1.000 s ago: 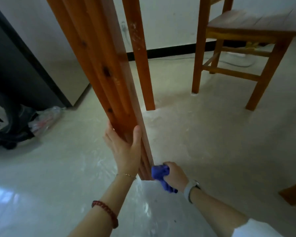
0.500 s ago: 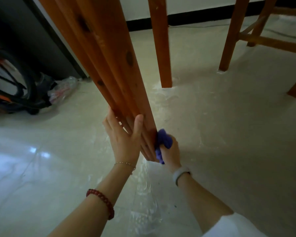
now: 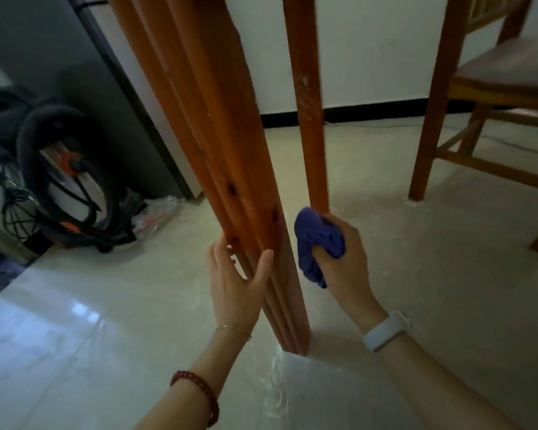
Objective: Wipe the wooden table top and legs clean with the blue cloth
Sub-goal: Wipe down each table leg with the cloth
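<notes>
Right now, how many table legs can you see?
2. The near table leg stands between the hands, left hand holding it, right hand with the blue cloth beside it. The far table leg stands behind. Others may be out of frame.

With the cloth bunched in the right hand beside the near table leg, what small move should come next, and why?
Probably press the blue cloth back onto the near table leg and stroke along it. The right hand holds the cloth just off the wood, while the left hand steadies the leg.
</notes>
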{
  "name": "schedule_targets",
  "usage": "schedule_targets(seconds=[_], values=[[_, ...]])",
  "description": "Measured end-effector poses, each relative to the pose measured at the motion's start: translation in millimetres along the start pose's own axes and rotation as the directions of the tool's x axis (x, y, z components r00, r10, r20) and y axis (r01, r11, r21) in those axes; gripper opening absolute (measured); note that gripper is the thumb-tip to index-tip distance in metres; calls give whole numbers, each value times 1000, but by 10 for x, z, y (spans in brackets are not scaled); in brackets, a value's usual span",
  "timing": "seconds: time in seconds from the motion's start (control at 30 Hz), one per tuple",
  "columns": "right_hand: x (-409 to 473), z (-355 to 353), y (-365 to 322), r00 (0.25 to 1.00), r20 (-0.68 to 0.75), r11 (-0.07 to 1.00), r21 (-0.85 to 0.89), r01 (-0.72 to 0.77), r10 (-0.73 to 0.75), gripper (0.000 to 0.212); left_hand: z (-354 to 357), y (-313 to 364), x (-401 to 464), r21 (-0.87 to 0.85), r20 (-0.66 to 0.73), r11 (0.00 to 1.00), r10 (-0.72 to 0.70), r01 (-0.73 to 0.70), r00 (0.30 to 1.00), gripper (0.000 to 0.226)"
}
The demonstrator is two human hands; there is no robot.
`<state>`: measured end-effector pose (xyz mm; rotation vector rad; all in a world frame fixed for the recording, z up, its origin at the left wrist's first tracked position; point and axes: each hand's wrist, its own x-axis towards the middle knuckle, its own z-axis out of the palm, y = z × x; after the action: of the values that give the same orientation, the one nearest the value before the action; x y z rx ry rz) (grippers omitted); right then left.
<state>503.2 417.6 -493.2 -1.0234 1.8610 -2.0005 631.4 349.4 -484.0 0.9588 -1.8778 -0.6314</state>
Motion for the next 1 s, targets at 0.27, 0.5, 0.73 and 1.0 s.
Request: schedule_targets(seconds=[0.27, 0.5, 0.73, 1.0], values=[[238, 300, -1290, 791, -173, 804, -10, 595, -587, 49, -430, 374, 516, -145, -55, 976, 158, -164, 986, 52], [-178, 166, -530, 909, 103, 860, -295, 416, -404, 54, -600, 149, 590, -118, 49, 958, 270, -263, 962, 37], [59, 316, -1526, 584, 32, 437, -630, 642, -811, 54, -647, 226, 833, -356, 79, 907, 269, -225, 960, 15], [-116, 881, -1308, 607, 353, 19, -855, 518, -712, 48, -908, -151, 1168, -633, 413, 773, 384, -43, 826, 16]])
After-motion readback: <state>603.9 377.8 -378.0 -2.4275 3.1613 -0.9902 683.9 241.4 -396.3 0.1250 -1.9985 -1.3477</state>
